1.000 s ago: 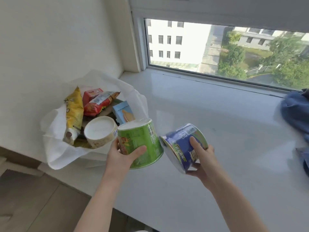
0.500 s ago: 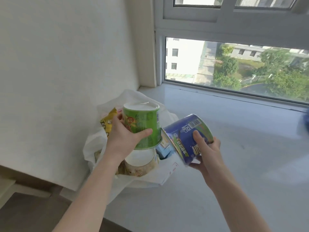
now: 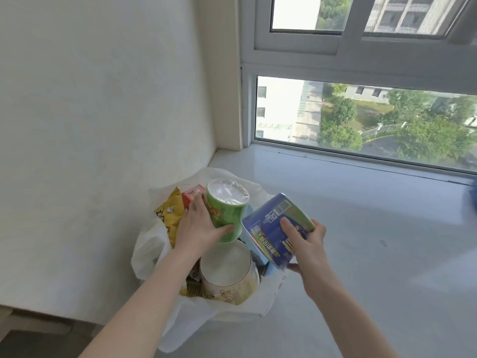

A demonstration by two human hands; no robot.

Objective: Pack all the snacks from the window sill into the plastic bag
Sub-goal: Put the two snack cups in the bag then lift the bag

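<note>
A white plastic bag [image 3: 147,250] stands open at the left end of the window sill [image 3: 374,228], against the wall. Inside it I see a yellow snack packet [image 3: 167,218], a red packet [image 3: 192,193], a pale yellow can with a white lid [image 3: 227,272] and a light blue box edge [image 3: 258,254]. My left hand [image 3: 198,228] grips a green can [image 3: 227,205] over the bag's mouth, above the pale can. My right hand [image 3: 307,244] holds a blue can [image 3: 276,228], tilted, at the bag's right rim.
The white wall [image 3: 103,112] rises just left of the bag. The window [image 3: 361,117] runs along the back of the sill. A bit of blue cloth [image 3: 473,192] shows at the right edge. The floor [image 3: 38,342] lies below at lower left.
Both hands have carried their cans left and forward to the bag. The green can now sits over the bag's opening, the blue can at its right rim. My view has tipped upward.
</note>
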